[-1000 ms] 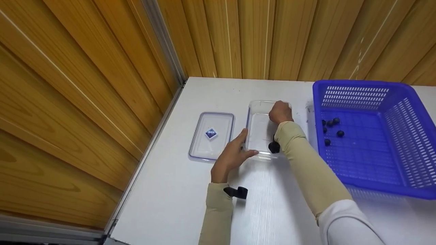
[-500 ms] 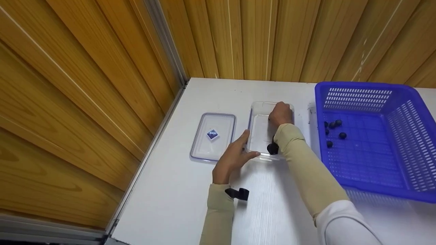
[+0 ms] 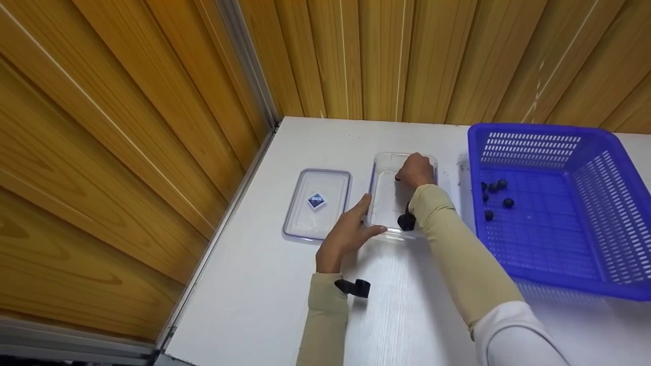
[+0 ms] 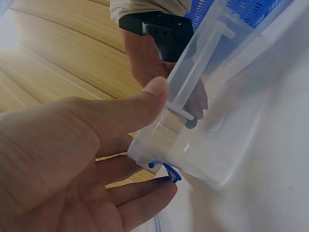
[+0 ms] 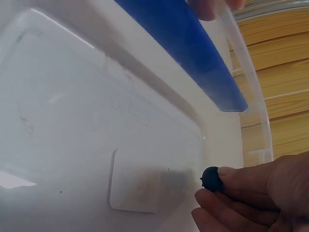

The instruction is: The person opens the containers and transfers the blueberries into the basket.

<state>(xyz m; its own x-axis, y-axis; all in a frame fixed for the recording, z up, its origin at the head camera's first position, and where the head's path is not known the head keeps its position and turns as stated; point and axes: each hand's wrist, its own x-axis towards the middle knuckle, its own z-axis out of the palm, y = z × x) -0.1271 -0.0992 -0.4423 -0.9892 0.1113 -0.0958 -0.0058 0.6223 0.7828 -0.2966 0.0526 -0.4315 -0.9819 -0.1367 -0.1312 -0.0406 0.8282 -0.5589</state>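
Note:
A clear rectangular plastic container (image 3: 386, 198) stands uncovered on the white table. My left hand (image 3: 346, 234) grips its near left corner. In the left wrist view the thumb lies on the rim and the fingers spread outside the wall, beside a blue clip (image 4: 172, 172). Reaching into the container from the right, my right hand (image 3: 417, 170) points its fingers down. Thumb and fingertips pinch a blueberry (image 5: 211, 179) low over the container's floor. In the head view only a dark edge of that berry shows beside the knuckles.
Left of the container lies its lid (image 3: 305, 218) with a blue-and-white label (image 3: 316, 200). A blue plastic basket (image 3: 549, 239) stands at the right, with several blueberries (image 3: 508, 202) on its left side. Wood-panelled walls (image 3: 376, 61) border the table at the back and left.
My right hand has shifted slightly left inside the container, and the dark edge of the blueberry now shows at its fingers. The left hand keeps its place at the corner.

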